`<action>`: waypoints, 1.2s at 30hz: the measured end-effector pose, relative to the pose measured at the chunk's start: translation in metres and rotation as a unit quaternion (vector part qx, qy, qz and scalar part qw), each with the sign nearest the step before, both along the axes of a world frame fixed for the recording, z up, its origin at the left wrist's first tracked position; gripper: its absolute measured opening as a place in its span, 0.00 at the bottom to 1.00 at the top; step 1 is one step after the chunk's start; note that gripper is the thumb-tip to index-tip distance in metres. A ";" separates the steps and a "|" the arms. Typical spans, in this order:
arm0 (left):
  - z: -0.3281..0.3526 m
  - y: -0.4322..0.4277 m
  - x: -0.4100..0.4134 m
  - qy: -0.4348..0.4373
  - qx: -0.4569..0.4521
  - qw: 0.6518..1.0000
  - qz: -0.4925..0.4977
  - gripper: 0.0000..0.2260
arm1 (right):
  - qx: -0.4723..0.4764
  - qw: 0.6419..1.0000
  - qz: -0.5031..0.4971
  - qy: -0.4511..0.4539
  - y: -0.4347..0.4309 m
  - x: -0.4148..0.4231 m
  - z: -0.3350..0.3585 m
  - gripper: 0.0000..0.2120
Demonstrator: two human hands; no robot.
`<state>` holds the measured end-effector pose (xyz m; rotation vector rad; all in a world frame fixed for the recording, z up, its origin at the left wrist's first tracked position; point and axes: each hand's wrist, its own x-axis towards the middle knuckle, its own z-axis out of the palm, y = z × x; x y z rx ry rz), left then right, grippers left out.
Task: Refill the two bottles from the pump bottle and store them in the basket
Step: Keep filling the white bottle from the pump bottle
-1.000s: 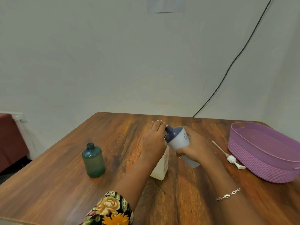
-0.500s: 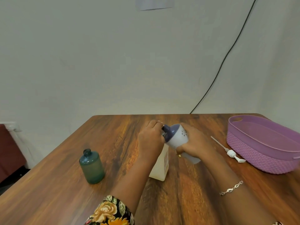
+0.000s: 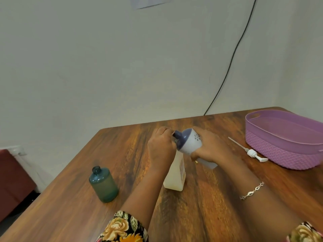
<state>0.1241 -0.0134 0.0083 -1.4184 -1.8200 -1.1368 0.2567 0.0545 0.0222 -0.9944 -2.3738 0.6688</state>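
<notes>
A cream pump bottle stands mid-table without its pump. My left hand grips it round the neck. My right hand holds a white bottle with a purple top, tilted so that its dark spout points left and touches the pump bottle's mouth by my left fingers. The white pump head with its long tube lies on the table to the right. A green bottle stands uncapped at the left. The purple basket sits at the right with nothing seen inside.
The wooden table ends at a wall behind. A black cable runs down the wall to the table's back edge. A dark red piece of furniture stands off the table's left side.
The view has swung, so everything sits further right and tilted in the frame. Both hands keep their holds, and the white bottle stays tilted against the pump bottle's neck.
</notes>
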 end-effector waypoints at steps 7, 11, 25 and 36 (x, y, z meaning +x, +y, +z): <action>-0.016 0.000 0.001 -0.017 0.027 0.999 -0.007 0.12 | -0.005 1.000 -0.002 -0.003 0.000 0.000 -0.006 0.39; -0.015 -0.005 0.002 -0.023 0.021 0.999 -0.013 0.11 | -0.006 1.000 -0.001 -0.002 0.002 -0.001 -0.006 0.38; -0.019 -0.001 0.006 -0.049 0.037 0.998 -0.023 0.11 | 0.004 1.000 -0.006 0.000 0.005 -0.001 -0.009 0.37; -0.019 0.002 0.011 -0.071 0.064 0.995 -0.014 0.10 | -0.003 1.000 0.002 -0.018 0.004 0.001 -0.004 0.40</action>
